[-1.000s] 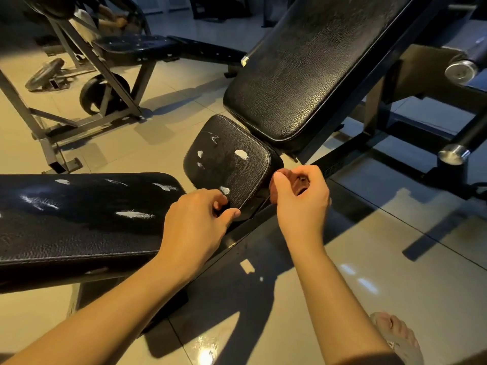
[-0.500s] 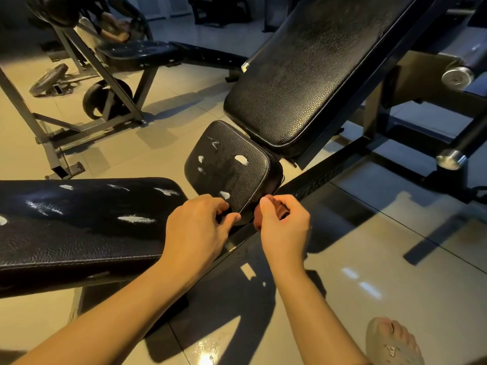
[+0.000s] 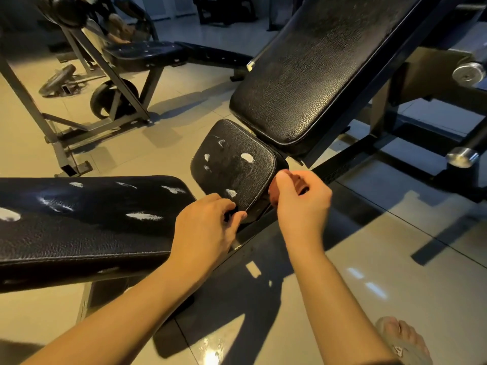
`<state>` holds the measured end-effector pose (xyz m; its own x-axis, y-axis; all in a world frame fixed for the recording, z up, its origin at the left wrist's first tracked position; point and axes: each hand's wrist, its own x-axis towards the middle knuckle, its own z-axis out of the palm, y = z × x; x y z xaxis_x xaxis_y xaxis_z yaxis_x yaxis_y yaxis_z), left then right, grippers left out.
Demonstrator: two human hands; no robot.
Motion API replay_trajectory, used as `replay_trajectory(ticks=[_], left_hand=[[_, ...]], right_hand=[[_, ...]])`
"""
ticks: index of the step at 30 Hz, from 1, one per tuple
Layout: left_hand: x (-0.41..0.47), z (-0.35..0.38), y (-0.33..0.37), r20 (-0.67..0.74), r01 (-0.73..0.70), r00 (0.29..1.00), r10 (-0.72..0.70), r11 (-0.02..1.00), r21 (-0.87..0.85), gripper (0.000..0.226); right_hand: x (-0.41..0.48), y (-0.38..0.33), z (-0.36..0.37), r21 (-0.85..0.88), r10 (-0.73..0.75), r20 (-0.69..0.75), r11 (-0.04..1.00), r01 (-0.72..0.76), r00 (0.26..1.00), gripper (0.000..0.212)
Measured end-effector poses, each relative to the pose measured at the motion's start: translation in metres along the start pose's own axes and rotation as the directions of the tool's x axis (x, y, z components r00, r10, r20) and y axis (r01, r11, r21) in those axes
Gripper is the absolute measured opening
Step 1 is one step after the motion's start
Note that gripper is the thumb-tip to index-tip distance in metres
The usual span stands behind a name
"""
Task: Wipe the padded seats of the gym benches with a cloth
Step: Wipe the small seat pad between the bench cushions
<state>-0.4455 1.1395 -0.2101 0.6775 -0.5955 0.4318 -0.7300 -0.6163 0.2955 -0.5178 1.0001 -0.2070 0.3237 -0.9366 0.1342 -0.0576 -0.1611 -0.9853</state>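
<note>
The one head camera looks forward and down at the seat [image 3: 232,169], from close above and in front of it.

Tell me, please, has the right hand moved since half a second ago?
Yes. The right hand, gripping the cloth, has slid away from the person along the small seat pad's right edge, toward its far corner.

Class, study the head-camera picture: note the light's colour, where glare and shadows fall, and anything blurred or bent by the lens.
Head view: dim, warm light; bright glare and hard shadows on the floor tiles; right hand with its cloth slightly smeared, left hand gripping the seat pad crisper; wide lens stretches the forearms near the bottom edge.
</note>
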Motion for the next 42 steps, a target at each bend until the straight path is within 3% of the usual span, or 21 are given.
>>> replay_trajectory(ticks=[4, 8, 13, 16, 20, 25, 34, 39, 42], left_hand=[[-0.002, 0.0, -0.001, -0.001, -0.006, 1.0, 0.006, 1.0, 0.012, 0.023], [0.0, 0.001, -0.001, 0.0, -0.008, 1.0, 0.008, 1.0, -0.002, 0.024], [-0.003, 0.0, -0.001, -0.011, -0.018, 1.0, 0.018, 1.0, 0.0, 0.025], [-0.001, 0.001, -0.001, -0.015, -0.014, 1.0, 0.014, 1.0, -0.005, 0.025], [-0.003, 0.002, -0.001, -0.019, -0.012, 1.0, 0.012, 1.0, 0.005, 0.025], [-0.001, 0.002, -0.001, -0.025, -0.023, 0.999, 0.023, 1.0, 0.005, 0.024], [-0.001, 0.001, -0.001, -0.005, -0.012, 1.0, 0.012, 1.0, -0.013, 0.026], [0.0, 0.001, -0.005, 0.008, -0.006, 1.0, 0.007, 0.999, -0.041, 0.025], [0.0, 0.001, -0.005, 0.004, -0.006, 1.0, 0.006, 0.999, -0.042, 0.026]], right_hand=[[-0.014, 0.014, -0.002, -0.051, 0.095, 0.044, 0.994, -0.093, 0.995, 0.015], [-0.011, 0.008, 0.0, -0.029, 0.028, 0.036, 0.999, -0.027, 0.999, 0.014], [-0.012, 0.008, -0.004, -0.043, 0.05, 0.048, 0.998, -0.048, 0.998, 0.023], [-0.009, 0.002, 0.0, -0.019, 0.003, 0.035, 1.0, -0.002, 0.999, 0.015], [-0.016, 0.019, -0.002, -0.057, 0.098, 0.072, 0.994, -0.094, 0.993, 0.013], [-0.006, 0.002, -0.001, -0.002, 0.007, 0.044, 1.0, -0.007, 0.999, 0.011], [-0.032, 0.032, 0.006, 0.032, 0.143, 0.102, 0.989, -0.147, 0.985, 0.01], [-0.055, 0.043, 0.013, 0.002, 0.291, 0.235, 0.954, -0.3, 0.927, 0.011], [-0.045, 0.034, 0.014, 0.033, 0.314, 0.23, 0.944, -0.329, 0.921, 0.014]])
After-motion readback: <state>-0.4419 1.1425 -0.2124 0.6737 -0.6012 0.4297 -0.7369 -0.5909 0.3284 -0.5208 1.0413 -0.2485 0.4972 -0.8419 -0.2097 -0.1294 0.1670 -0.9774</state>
